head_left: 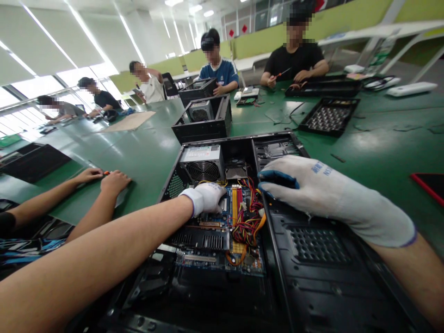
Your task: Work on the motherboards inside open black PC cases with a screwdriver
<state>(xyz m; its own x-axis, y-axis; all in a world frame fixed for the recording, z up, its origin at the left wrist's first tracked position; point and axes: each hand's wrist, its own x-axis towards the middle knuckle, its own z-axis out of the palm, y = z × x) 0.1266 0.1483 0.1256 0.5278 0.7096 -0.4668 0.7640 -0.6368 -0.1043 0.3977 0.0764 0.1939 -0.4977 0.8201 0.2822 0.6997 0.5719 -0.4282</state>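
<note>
- Nearest, the open computer case [312, 286] lies in the near middle of the surface [381, 148]. Its sheet metal is probably heavy and stiff with sharp rims, so it is best held by the frame.
- Left hand [208, 196], gloved, curls down on the circuit board [225, 216] beside soft wires [248, 222]; whether it pinches anything cannot be told. The board looks fragile.
- Right hand [312, 185] lies flat and empty on the metal bay.
- A co-worker's hands [104, 178] crowd the left and a second case [204, 118] sits far; open room is to the right.

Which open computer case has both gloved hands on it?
The nearest case, showing a blue motherboard: left hand inside, right hand on its frame. The middle case and far case have neither.
</note>
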